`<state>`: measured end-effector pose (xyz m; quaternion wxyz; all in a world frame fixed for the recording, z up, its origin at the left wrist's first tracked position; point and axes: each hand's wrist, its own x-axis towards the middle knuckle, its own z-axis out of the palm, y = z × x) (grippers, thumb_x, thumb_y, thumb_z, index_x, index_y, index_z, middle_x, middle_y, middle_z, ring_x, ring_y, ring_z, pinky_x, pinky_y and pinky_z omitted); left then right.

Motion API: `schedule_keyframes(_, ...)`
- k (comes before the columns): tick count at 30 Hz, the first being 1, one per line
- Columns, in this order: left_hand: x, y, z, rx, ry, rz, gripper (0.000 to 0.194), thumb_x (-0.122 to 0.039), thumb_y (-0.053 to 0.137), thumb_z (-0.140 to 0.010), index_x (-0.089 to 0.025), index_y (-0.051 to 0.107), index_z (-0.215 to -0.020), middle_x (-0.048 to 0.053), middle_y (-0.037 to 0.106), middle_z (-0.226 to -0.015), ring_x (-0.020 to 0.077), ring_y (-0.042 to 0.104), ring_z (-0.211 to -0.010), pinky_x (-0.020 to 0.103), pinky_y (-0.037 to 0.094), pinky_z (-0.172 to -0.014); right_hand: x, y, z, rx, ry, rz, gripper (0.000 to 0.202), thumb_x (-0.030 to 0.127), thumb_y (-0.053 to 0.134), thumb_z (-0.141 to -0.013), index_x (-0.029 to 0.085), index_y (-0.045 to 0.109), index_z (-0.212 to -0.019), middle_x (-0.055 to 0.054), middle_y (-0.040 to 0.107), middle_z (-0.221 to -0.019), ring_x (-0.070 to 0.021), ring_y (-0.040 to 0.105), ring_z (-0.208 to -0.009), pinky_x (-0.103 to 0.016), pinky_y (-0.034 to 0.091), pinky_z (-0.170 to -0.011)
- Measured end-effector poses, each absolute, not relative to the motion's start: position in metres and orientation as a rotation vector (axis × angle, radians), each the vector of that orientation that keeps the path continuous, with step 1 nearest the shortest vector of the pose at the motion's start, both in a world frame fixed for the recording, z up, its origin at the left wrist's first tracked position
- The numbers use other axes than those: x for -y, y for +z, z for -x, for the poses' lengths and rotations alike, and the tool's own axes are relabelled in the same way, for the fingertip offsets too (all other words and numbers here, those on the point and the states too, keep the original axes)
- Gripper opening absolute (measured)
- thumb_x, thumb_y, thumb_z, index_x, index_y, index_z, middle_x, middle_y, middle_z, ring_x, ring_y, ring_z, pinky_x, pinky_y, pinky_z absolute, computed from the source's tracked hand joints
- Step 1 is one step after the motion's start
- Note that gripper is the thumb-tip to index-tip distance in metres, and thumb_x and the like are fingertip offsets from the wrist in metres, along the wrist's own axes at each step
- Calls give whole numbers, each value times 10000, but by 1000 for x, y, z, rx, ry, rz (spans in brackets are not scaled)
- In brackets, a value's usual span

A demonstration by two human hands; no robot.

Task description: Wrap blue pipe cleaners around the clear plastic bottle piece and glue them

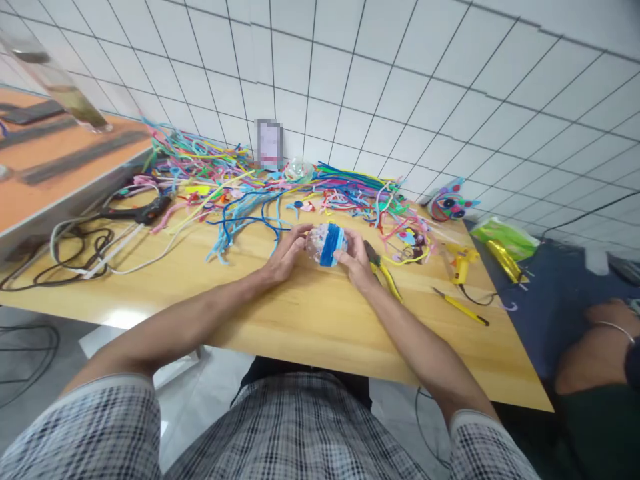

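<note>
Between my two hands, above the wooden table, is a clear round plastic ball (313,245) with dark and light blue pipe-cleaner bands (330,245) across its right half. My left hand (289,255) has its fingertips against the ball's left side. On the right, my right hand (356,255) grips it with the thumb on the front, over the blue bands; its other fingers are partly hidden behind. Just beside my right hand lie yellow-handled pliers (386,275). Light and dark blue pipe cleaners (235,227) spread out to the left of my left hand.
Heaps of coloured pipe cleaners (200,157) line the tiled wall, with another clear ball (299,170) among them. A black glue gun (145,211) and cables lie left. Right are a yellow glue gun (461,264), a yellow cutter (463,307) and a decorated figure (449,203). Another person's arm (595,340) shows.
</note>
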<state>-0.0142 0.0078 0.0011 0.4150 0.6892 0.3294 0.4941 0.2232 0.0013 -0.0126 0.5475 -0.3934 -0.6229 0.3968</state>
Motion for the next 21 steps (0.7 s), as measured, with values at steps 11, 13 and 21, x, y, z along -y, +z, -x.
schedule_keyframes(11, -7, -4, 19, -886, 1198, -1785, 730, -753, 387, -1103, -209, 538, -1565, 178, 645, -1533, 279, 708, -1202, 481, 611, -1046, -8, -9, -234, 1537, 920, 888, 799, 791, 673, -913, 287, 460, -1494, -151, 693, -1509, -313, 724, -1354, -526, 650, -1080)
schedule_keyframes(13, -7, -1, 20, -892, 1197, -1819, 711, -741, 430, -1098, -223, 545, -1571, 174, 604, -1588, 291, 694, -1233, 500, 600, -1083, -6, -6, -235, 1626, 803, 903, 828, 802, 687, -917, 273, 451, -1508, -171, 678, -1511, -315, 705, -1384, -499, 634, -1102)
schedule_keyframes(21, -5, 4, 19, -805, 1114, -1903, 837, -778, 598, -1020, -227, 493, -1641, 191, 554, -1644, 355, 589, -1472, 511, 582, -1157, 15, 5, -228, 1964, 356, 952, 827, 437, 847, -858, 263, 427, -1549, -204, 576, -1599, -389, 585, -1515, -624, 559, -1203)
